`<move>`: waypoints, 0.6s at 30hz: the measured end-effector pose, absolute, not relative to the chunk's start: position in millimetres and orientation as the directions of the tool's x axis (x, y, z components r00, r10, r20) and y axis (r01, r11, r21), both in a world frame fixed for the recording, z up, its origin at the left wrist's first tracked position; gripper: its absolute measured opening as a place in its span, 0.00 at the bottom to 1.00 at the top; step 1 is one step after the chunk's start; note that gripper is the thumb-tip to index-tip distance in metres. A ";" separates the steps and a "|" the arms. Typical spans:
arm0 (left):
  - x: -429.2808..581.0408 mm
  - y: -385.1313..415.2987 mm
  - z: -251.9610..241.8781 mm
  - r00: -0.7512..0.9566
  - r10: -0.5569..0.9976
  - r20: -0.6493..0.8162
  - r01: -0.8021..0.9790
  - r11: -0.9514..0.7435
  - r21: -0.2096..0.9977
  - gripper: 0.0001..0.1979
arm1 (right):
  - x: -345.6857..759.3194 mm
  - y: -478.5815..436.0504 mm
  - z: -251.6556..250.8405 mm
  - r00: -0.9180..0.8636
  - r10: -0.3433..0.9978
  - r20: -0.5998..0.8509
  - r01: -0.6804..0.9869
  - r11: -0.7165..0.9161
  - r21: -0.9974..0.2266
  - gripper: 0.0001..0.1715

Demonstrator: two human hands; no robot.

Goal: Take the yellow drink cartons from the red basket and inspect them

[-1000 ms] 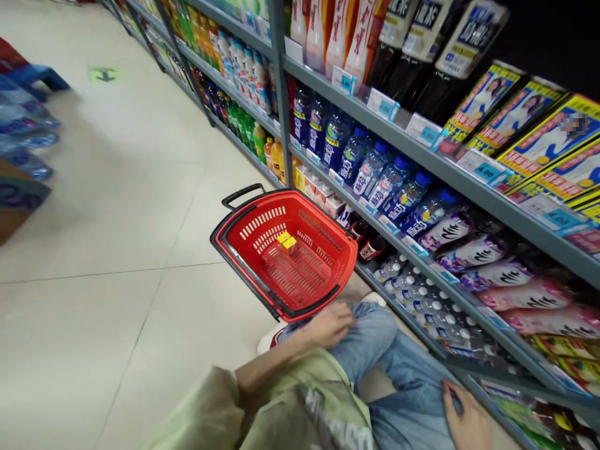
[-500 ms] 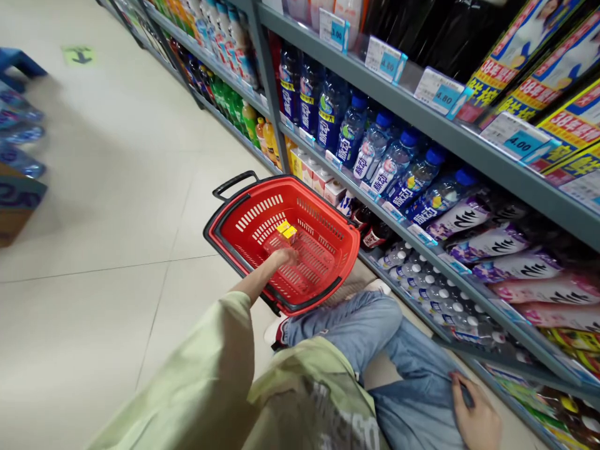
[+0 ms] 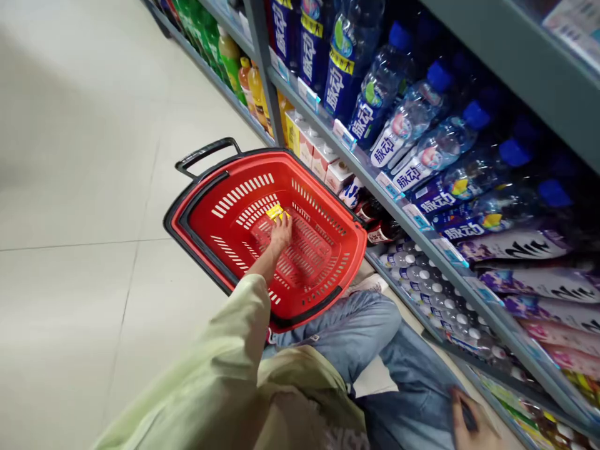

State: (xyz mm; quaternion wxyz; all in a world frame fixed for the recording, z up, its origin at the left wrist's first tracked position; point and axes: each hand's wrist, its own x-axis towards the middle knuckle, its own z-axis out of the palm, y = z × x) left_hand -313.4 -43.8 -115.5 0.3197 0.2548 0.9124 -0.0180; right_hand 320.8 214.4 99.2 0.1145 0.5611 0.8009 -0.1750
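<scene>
My red basket [image 3: 338,262] sits on the pale tiled floor [image 3: 84,187], just beside shelves [image 3: 515,69] packed with bottles [image 3: 379,94].

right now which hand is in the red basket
The left hand, at the small yellow box in the red basket; the right hand rests on the thigh.

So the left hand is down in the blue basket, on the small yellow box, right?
No, the basket is red, not blue; the head view shows it. The left hand is down in it, on the small yellow box.
</scene>
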 end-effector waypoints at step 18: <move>-273.9 -38.7 -106.8 -0.587 0.455 -0.670 0.451 0.871 0.196 0.20 | 300.2 200.5 104.9 -0.486 0.832 -0.266 0.874 0.461 -0.154 0.45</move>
